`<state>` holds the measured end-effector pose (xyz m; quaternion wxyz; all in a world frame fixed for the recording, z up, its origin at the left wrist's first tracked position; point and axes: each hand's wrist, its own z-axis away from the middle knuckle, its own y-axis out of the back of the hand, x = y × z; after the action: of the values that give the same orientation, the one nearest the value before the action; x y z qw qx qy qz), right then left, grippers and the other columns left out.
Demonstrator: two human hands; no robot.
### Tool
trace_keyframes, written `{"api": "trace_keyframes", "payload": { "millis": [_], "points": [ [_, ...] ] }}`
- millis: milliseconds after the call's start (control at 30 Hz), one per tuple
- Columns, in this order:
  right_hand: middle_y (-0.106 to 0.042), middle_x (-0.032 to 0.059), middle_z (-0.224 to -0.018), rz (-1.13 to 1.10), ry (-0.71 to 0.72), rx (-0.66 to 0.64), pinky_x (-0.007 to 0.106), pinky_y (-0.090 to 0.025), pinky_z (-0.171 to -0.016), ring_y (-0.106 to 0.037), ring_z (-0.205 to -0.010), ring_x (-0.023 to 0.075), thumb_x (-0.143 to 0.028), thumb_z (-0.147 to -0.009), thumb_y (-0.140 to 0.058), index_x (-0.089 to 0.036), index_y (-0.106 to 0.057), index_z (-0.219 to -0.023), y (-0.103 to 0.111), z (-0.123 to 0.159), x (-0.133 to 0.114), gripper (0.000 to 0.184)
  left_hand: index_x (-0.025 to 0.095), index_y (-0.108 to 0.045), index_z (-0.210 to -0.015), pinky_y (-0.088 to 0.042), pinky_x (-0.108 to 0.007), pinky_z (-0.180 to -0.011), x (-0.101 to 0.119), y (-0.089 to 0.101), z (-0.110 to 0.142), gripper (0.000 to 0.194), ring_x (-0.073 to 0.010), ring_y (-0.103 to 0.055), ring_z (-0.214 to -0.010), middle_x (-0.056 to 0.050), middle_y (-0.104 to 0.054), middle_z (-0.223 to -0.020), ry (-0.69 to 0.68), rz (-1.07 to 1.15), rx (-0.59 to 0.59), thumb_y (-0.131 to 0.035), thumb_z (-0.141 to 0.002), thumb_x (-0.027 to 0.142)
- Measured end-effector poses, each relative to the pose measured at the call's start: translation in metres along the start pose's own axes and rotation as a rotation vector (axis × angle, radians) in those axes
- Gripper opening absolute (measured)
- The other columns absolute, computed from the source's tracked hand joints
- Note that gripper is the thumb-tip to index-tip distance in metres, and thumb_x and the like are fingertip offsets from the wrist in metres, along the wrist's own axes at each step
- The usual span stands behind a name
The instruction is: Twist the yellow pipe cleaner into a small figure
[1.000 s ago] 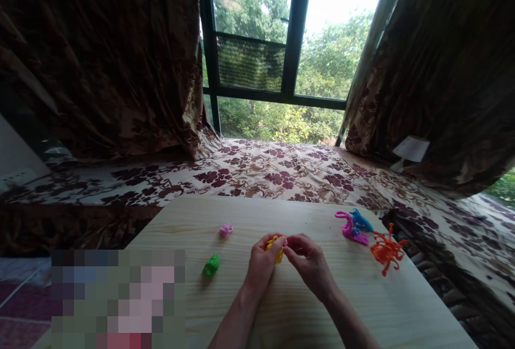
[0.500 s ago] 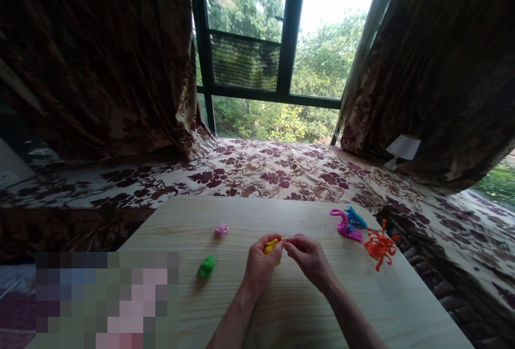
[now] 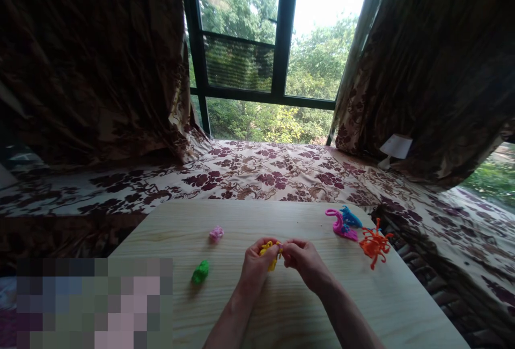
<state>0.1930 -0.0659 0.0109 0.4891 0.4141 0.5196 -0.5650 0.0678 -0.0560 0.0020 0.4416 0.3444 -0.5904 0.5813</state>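
Over the middle of the table, my left hand is closed around a small piece of yellow modelling clay with looped, strand-like parts. Its thumb and fingers press it from both sides, so part of it is hidden. My right hand meets it from the right, thumb and forefinger pinched together at the clay's right edge. A green clay lump lies to the left of my left hand, and a pale pink lump sits farther back.
At the table's right side lie a magenta curved clay figure, a blue one touching it, and an orange many-armed one. Behind the wooden table is a flower-patterned ledge with a small lamp.
The view has swung slightly, so the table things appear a little farther left and lower. Both hands stay together at the yellow clay, and more of its loops show between them.
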Motion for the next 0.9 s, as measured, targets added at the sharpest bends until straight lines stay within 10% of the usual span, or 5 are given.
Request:
{"api": "trace_keyframes", "payload": {
  "millis": [600,900],
  "points": [
    [-0.062,0.0009,-0.07,0.148,0.273,0.025,0.026,-0.046,-0.06,-0.055,-0.062,0.014,-0.033,-0.071,-0.065,-0.019,-0.066,-0.078,-0.011,0.009,-0.004,0.016,0.016,-0.06,-0.073,-0.039,-0.018,-0.049,0.005,-0.001,0.002,0.02,-0.007,-0.05,-0.053,0.004,-0.056,-0.06,0.134,0.256,-0.063,-0.062,-0.068,0.035],
    [-0.056,0.0059,-0.077,0.691,0.718,0.028,0.031,-0.046,-0.066,-0.056,-0.073,0.0203,-0.022,-0.076,-0.055,-0.029,-0.07,-0.081,-0.016,0.012,0.0,0.018,0.019,-0.061,-0.064,-0.042,-0.021,-0.048,-0.002,0.007,-0.007,0.025,-0.0104,-0.056,-0.053,0.0,-0.062,-0.06,0.245,0.315,-0.015,-0.074,-0.056,0.038]
  ]
}}
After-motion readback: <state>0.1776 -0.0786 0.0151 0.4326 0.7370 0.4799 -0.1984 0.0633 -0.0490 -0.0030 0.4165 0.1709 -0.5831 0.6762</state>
